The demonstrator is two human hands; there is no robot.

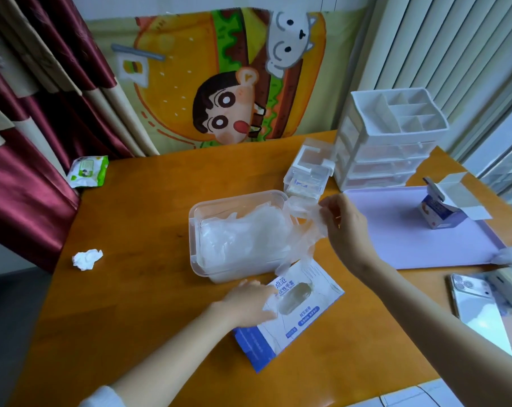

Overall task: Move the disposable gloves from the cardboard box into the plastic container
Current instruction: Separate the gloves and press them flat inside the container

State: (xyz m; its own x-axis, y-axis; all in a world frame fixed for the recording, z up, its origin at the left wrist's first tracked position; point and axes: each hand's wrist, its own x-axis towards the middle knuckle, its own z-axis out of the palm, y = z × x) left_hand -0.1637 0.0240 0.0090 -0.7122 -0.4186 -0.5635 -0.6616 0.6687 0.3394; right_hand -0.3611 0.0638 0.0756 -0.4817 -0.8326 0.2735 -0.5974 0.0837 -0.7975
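My right hand point(345, 227) is up over the bench point(149, 218), its fingers point(326, 205) pinched tight on one clear glove point(304, 236). The glove hangs crumpled from them along the 3 o'clock edge of the container point(193, 239), its lower end trailing down to the box point(296, 312). My left hand point(246, 304) lies on the box's 9 o'clock side, fingers point(263, 292) straight and spread, pressing it flat and holding nothing. The box lies face up just at 6 o'clock of the container, touching or nearly touching it, and more film shows in its oval slot point(294, 298). The container stands lidless in the middle of the bench with a loose heap of gloves point(243, 236) inside, close to the rim. At 9 o'clock from it, well apart, lies a balled tissue point(87, 259); at 10 o'clock a wipes pack point(87, 171). At 3 o'clock is a purple mat point(419, 239) with a small opened carton point(442, 207) on it, and at 1 o'clock white drawers point(390, 142). A phone point(478, 306) lies at 4 o'clock.
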